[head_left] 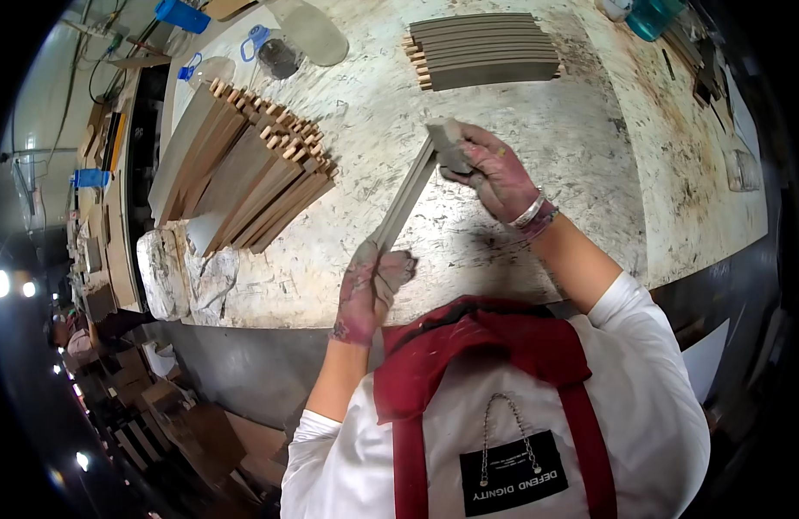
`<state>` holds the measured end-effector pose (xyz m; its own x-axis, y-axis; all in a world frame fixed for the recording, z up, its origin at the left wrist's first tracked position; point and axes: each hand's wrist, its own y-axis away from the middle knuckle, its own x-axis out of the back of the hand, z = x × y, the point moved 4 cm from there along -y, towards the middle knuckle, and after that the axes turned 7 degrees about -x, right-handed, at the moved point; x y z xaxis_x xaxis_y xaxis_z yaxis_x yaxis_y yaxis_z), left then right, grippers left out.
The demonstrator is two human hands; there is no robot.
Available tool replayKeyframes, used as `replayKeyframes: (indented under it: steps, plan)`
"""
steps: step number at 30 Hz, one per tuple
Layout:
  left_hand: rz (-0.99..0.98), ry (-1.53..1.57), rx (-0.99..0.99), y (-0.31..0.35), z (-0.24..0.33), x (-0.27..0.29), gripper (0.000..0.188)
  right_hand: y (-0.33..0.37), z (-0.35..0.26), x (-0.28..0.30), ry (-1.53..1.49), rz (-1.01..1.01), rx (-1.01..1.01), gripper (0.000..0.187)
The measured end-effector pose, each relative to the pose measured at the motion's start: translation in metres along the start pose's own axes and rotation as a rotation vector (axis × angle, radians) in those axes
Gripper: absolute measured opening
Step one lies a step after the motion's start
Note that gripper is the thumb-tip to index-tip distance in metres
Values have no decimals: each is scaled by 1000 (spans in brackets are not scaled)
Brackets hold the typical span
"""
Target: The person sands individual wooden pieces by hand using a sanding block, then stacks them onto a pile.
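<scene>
My left hand [370, 281], stained pink and grey, is closed around the near end of a narrow grey-brown wooden slat [410, 201]. The slat slants away to the right over the worktable. At its far end, my right hand [494, 169] grips a grey folded rag or pad [451, 147], which covers that tip of the slat; whether it is cloth or sponge I cannot make out. To the left lies a fanned pile of brown slats [252, 173] with pale dowel-like ends. Another neat stack of grey-brown slats [486, 52] rests at the far side, with similar pale pegs at both ends.
The stained white worktable [538, 268] has its near edge at my waist. A cloudy jug [317, 35], a dark jar [279, 59] and a blue-lidded bottle [192, 67] stand at the far left. A whitish wrapped bundle [163, 275] sits on the left corner. A teal container [653, 17] is far right.
</scene>
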<state>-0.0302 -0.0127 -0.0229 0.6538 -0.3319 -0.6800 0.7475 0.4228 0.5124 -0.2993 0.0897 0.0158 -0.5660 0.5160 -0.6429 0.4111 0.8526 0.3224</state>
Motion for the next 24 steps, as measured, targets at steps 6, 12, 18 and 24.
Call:
replayKeyframes:
  steps: [6,12,18,24]
  plan:
    - [95,-245,-59,9,31,-36,26,0,-12,15,-5,202,86,45]
    - [257,-557,-63,-1,38,-20,8,12,-15,26,168,282,134,46]
    - [228,-421,-290,-4,36,-22,17,26,-26,29,417,254,222,63]
    - [75,-354,-215,18,47,-24,41,43,-32,31,541,279,240,60]
